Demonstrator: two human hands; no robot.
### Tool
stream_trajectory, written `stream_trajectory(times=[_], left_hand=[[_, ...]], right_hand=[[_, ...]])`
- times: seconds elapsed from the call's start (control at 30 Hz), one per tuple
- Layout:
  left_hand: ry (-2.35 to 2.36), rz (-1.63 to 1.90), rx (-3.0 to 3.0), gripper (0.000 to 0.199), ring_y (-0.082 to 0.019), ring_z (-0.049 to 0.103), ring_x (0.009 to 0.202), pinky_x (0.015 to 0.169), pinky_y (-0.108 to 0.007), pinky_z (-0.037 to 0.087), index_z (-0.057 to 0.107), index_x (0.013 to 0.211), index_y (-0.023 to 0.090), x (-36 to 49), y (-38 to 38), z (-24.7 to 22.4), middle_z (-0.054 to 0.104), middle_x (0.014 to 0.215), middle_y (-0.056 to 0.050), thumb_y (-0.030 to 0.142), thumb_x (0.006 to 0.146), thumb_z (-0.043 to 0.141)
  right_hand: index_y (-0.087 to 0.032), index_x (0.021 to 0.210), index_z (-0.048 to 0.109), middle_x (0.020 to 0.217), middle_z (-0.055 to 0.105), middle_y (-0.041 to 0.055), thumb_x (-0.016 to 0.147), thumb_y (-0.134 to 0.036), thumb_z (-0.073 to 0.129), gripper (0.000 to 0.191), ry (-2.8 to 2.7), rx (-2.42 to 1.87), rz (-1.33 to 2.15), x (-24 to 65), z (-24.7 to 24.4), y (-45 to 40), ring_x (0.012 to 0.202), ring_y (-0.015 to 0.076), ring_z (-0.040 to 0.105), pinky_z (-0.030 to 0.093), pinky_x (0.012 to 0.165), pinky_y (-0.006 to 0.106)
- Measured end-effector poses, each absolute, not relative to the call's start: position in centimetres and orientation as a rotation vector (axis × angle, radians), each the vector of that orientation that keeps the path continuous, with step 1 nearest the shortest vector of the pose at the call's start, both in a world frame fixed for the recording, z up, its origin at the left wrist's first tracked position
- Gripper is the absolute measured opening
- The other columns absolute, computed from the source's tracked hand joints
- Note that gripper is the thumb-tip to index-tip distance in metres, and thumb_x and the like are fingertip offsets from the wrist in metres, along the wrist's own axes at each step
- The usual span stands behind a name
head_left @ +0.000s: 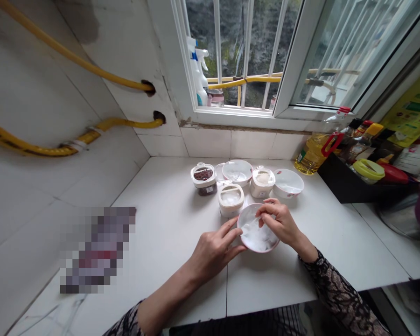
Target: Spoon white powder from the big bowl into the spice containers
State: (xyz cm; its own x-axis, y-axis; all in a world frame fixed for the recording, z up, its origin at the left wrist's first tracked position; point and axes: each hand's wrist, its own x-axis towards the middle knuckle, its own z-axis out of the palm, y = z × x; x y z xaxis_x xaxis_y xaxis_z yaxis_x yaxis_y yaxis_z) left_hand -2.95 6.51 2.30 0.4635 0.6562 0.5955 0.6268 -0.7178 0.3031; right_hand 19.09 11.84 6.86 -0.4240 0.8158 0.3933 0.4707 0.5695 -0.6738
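My left hand (215, 249) grips the near left rim of a white bowl (238, 228) with a pinkish edge, which stands on the counter. White powdery or granular stuff (257, 238) lies inside it. Over the bowl, the fingers of my right hand (276, 221) are pinched together; a small pale thing may be between them, but I cannot make it out. Just beyond the bowl is a lidded jar (231, 198) with white contents. Behind it are a jar with dark reddish-brown contents (203, 179) and a jar with cream-coloured contents (262, 182).
Two more white bowls (238, 172) (289, 183) stand near the back wall. An oil bottle (310, 154) and a black box of condiments (339, 182) are at the right, with a glass pot (402, 214) nearer. A pixelated object (100, 252) lies left. Yellow hoses (101, 70) run along the wall.
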Motion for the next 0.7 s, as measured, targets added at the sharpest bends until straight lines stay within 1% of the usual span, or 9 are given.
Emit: stream_trajectory(times=[0.1,0.17,0.23,0.3,0.37,0.57,0.7], left_hand=[[1.161,1.113,2.657,0.028,-0.016,0.072,0.073,0.056,-0.025,0.057,0.061,0.106,0.016,-2.9,6.5,2.5,0.065,0.125,-0.017,0.040,0.098,0.049],[1.154,1.121,2.660,0.029,-0.016,0.072,0.072,0.055,-0.025,0.057,0.061,0.105,0.016,-2.9,6.6,2.6,0.065,0.124,-0.017,0.040,0.099,0.047],[1.146,1.132,2.665,0.030,-0.016,0.072,0.069,0.054,-0.025,0.056,0.061,0.104,0.015,-2.9,6.6,2.7,0.066,0.123,-0.017,0.041,0.100,0.046],[1.143,1.139,2.671,0.031,-0.015,0.071,0.066,0.053,-0.026,0.056,0.061,0.104,0.015,-2.9,6.6,2.7,0.067,0.122,-0.017,0.041,0.100,0.045],[1.146,1.143,2.673,0.030,-0.015,0.071,0.065,0.053,-0.025,0.056,0.061,0.105,0.015,-2.8,6.6,2.8,0.067,0.121,-0.017,0.041,0.100,0.046],[1.135,1.141,2.674,0.030,-0.015,0.071,0.067,0.052,-0.025,0.056,0.061,0.100,0.015,-2.9,6.5,2.8,0.067,0.121,-0.017,0.041,0.100,0.044],[1.138,1.129,2.670,0.028,-0.015,0.071,0.068,0.053,-0.025,0.057,0.061,0.101,0.015,-2.9,6.6,2.7,0.067,0.121,-0.017,0.039,0.099,0.048]], right_hand=[[-0.022,0.068,0.063,0.052,0.066,-0.0019,0.078,-0.014,0.047,0.021,-1.983,-1.074,0.651,19.2,7.1,11.8,0.070,0.0200,0.062,0.043,0.094,0.041],[-0.022,0.065,0.063,0.050,0.065,-0.0005,0.078,-0.018,0.048,0.020,-1.888,-1.115,0.707,19.2,7.3,11.7,0.076,0.0216,0.063,0.044,0.091,0.039],[-0.021,0.066,0.064,0.050,0.064,0.0001,0.077,-0.022,0.049,0.019,-1.761,-1.154,0.847,19.2,7.4,11.7,0.071,0.0211,0.062,0.047,0.080,0.036],[-0.020,0.067,0.065,0.050,0.063,-0.0004,0.075,-0.025,0.051,0.017,-1.613,-1.168,1.035,19.2,7.4,11.8,0.058,0.0180,0.059,0.047,0.067,0.032],[-0.018,0.067,0.066,0.050,0.062,-0.0008,0.073,-0.026,0.053,0.016,-1.483,-1.156,1.179,19.3,7.4,12.0,0.051,0.0151,0.055,0.045,0.061,0.030],[-0.017,0.065,0.067,0.048,0.060,-0.0009,0.067,-0.025,0.057,0.013,-1.278,-1.121,1.304,19.7,7.4,12.9,0.051,0.0142,0.054,0.044,0.063,0.030],[-0.017,0.065,0.068,0.047,0.060,-0.0008,0.066,-0.024,0.057,0.013,-1.224,-1.115,1.327,19.9,7.4,13.1,0.051,0.0137,0.053,0.043,0.063,0.030]])
